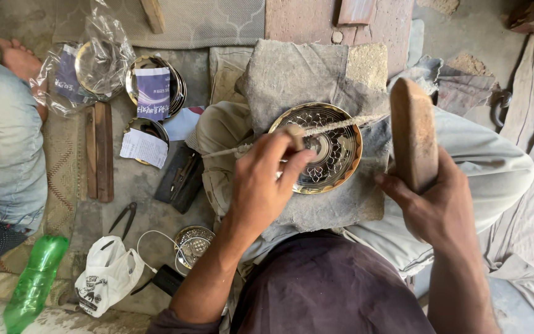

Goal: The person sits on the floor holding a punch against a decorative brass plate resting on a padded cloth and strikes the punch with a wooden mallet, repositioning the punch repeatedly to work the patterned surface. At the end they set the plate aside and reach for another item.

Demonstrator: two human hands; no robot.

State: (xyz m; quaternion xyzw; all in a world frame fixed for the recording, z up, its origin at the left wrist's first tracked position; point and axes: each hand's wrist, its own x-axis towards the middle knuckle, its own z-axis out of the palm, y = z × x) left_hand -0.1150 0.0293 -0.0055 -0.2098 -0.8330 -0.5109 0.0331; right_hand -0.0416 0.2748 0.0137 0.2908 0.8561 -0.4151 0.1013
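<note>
A round engraved metal plate (335, 133) with a brass rim lies on a grey cloth pad (292, 74) over my lap. My left hand (261, 179) is closed on a small wooden-topped punch (296, 135) whose tip stands on the plate's middle. A thin twisted cord (341, 125) runs across the plate. My right hand (424, 207) grips a wooden mallet block (413, 133), raised upright to the right of the plate.
Stacked metal plates (156, 93) with paper labels and a plastic bag (88, 68) lie at upper left. Wooden sticks (100, 151), a dark case (180, 179), pliers (123, 218), a small engraved bowl (194, 242), a white bag (107, 275) and a green bottle (35, 281) lie left. Another person's leg (7, 142) rests at far left.
</note>
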